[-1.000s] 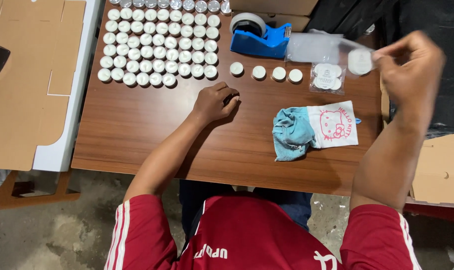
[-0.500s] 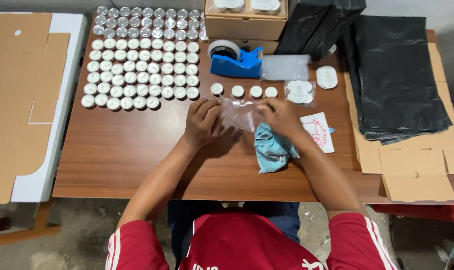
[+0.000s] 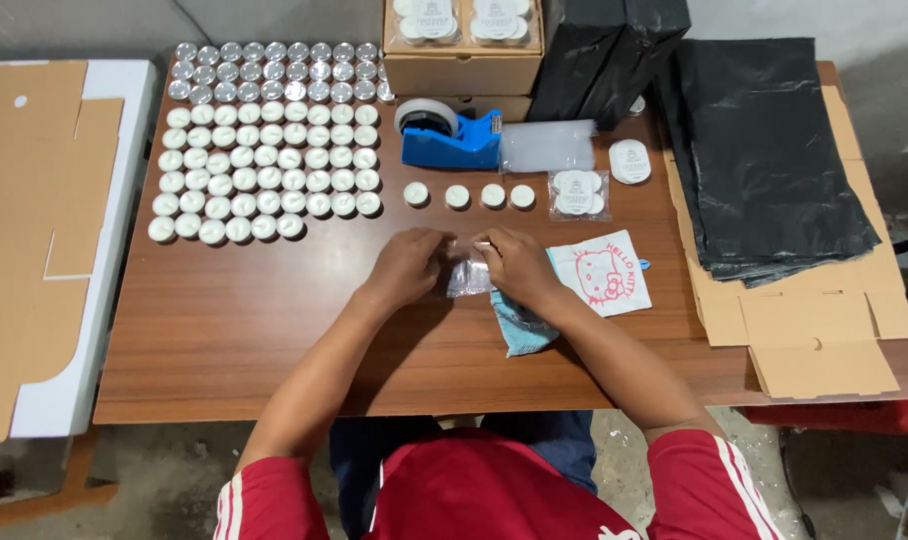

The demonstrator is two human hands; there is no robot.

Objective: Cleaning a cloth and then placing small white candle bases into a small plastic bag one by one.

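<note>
A small clear bag point(image 3: 468, 272) sits at the middle of the table point(image 3: 224, 340), pinched between both hands just above the wood. The left hand point(image 3: 410, 262) grips its left edge with fingers curled closed on the plastic, and the right hand point(image 3: 515, 262) holds the right edge the same way, thumb and fingertips pressed together on it; the two hands nearly touch. The bag looks flat and empty, so the step in hand seems to be pulling its mouth open, ready for filling. Just beyond the hands, four loose tealights point(image 3: 469, 195) lie in a row, apart from one another; these look like the likeliest contents. The next move probably calls for one hand to keep the mouth spread while the other lets go and reaches forward for a tealight, and thin film tends to cling shut, so a firm hold matters. Under the right wrist lies a blue cloth point(image 3: 522, 328) beside a white printed pouch point(image 3: 604, 272). Farther back are a filled bag of tealights point(image 3: 578, 193), a stack of clear bags point(image 3: 547, 146), and a blue tape dispenser point(image 3: 449, 135). A large grid of tealights point(image 3: 264, 150) fills the far left, and black bags point(image 3: 764, 150) lie at the right.
</note>
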